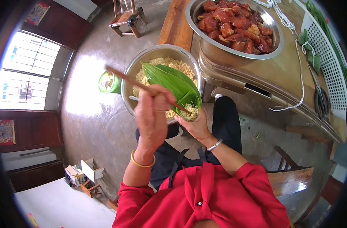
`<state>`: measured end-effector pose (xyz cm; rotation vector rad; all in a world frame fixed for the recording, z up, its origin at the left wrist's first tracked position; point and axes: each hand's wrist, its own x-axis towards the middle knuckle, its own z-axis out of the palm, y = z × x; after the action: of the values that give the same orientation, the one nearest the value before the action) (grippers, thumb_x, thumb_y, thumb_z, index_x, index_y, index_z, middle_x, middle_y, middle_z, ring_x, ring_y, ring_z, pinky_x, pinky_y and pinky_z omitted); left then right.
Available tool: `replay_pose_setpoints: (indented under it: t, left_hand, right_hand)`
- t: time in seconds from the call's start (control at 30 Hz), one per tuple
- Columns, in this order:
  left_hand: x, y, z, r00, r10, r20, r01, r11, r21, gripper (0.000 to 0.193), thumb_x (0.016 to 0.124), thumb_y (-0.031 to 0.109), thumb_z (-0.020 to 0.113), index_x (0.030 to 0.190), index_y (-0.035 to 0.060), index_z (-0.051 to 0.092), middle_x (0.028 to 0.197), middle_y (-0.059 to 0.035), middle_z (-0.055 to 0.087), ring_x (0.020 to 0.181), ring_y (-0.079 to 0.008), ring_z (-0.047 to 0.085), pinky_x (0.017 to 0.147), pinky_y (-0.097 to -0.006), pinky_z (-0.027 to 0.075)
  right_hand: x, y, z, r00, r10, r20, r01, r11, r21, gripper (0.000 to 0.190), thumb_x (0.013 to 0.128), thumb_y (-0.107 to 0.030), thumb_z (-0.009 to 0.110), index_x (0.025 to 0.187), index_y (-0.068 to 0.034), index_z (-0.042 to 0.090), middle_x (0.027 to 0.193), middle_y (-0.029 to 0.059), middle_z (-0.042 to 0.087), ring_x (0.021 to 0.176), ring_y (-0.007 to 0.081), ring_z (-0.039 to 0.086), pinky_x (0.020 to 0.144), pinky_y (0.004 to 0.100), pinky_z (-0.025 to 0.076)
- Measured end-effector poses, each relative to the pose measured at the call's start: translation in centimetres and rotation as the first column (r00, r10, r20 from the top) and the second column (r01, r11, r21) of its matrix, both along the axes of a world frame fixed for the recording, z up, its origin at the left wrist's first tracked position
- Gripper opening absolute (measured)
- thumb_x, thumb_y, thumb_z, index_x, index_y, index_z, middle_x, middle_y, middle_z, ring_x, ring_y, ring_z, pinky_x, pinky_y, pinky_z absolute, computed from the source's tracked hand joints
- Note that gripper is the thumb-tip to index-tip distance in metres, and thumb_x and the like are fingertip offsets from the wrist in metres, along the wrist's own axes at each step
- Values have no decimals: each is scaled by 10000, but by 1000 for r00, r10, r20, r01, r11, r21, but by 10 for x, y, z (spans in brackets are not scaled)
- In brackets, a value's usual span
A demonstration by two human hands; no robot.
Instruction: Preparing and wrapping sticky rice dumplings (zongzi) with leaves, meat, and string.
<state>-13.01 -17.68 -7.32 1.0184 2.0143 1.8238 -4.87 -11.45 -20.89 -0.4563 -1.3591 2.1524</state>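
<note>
My left hand [153,116] grips a brown wooden chopstick [128,79], slightly blurred. Its lower tip is in the rice [190,111] filling a folded green leaf cone [187,99]. My right hand [197,125] holds that cone from below and the side, with the thumb on its near edge. The cone's long leaf ends [165,79] reach up and left over a steel basin [127,68]. Pale yellowish rice [167,61] lies in the basin. A light-coloured utensil handle [133,98] shows at its left side, partly hidden by my left hand.
On the table [278,74] at right are a steel bowl [192,21] of raw marinated meat chunks [233,25], white string [300,77], scissors [321,99] and a white plastic basket [330,51] with green leaves. A green tub [111,82] stands left of the basin. A chair [126,21] stands farther off.
</note>
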Motion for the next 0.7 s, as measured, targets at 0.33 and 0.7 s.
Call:
replay_pose_setpoints:
  t: [0.33,0.7]
  left_hand:
    - [-5,-1,-13,975,-101,-200,71,986,-153,86,943,62,437,930,-9,484,777,-81,581,667,-148,552,612,-265,462]
    - [-5,-4,0,999,-25,-23,24,998,-54,92,954,84,436,933,4,476,780,-77,578,655,-145,537,609,-267,448]
  right_hand:
    - [-5,-8,8,996,-75,-39,72,995,-71,473,731,82,660,1158,-2,474,1063,37,580,961,96,551,832,254,464]
    - [0,-8,0,999,-34,-37,28,988,-149,492,730,83,661,1174,-4,466,1078,37,578,974,105,556,844,259,468]
